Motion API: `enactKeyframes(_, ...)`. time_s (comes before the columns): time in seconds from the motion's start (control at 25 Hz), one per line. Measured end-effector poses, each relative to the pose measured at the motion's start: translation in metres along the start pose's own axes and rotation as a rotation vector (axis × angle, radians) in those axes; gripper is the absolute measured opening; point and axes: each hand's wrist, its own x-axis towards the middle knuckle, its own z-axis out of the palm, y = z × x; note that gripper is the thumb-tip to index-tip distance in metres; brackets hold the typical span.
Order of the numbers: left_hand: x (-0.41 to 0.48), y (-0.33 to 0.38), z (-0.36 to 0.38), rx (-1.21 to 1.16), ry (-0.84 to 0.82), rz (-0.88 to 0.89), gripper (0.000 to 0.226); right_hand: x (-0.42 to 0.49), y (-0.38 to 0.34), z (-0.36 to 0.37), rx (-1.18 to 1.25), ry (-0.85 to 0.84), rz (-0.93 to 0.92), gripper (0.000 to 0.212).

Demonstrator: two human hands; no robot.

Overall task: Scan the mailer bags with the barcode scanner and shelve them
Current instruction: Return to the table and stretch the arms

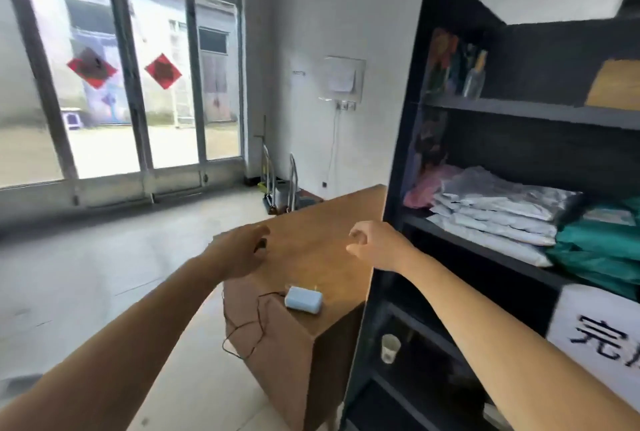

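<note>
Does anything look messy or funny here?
Yes, a little: the thin black cable from the light blue box dangles in loose loops off the edge of the wooden table, where it might snag. The stacked mailer bags look tidy.

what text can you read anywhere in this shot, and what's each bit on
"完": large dark character on the white sign fixed to the front of the dark shelf unit; the next character is cut off by the frame edge.
Red diamond decorations on the window glass: dark characters, too blurred to read.
Paper sheet on the far wall: nothing legible.
</note>
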Motion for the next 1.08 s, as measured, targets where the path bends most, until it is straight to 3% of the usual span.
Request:
enactKeyframes(0.16,-0.002,-0.150,-0.027,0.075,-0.007,-0.115,0.040,0.099,-0.117,0.061,0.003,-0.085,-0.118,0.042)
enactKeyframes(0.32,0.027,-0.250,-0.032,0.067,-0.024,-0.197,0.035,0.183,-0.176,0.102,0.003,-0.141,-0.125,0.038)
enactKeyframes(0.64,0.200,-0.365,0.019,0.080,-0.019,-0.174,0.032,0.395,-0.184,0.169,0.122,-0.176,-0.119,0.029)
enactKeyframes(0.96,0.403,-0.512,0.001,0.033,0.014,-0.187,0.026,0.653,-0.228,0.200,0.162,-0.210,-0.152,0.031)
enactKeyframes(1.08,0.472,-0.576,0.017,0.076,-0.045,-0.172,0.027,0.736,-0.250,0.224,0.169,-0.200,-0.138,0.025)
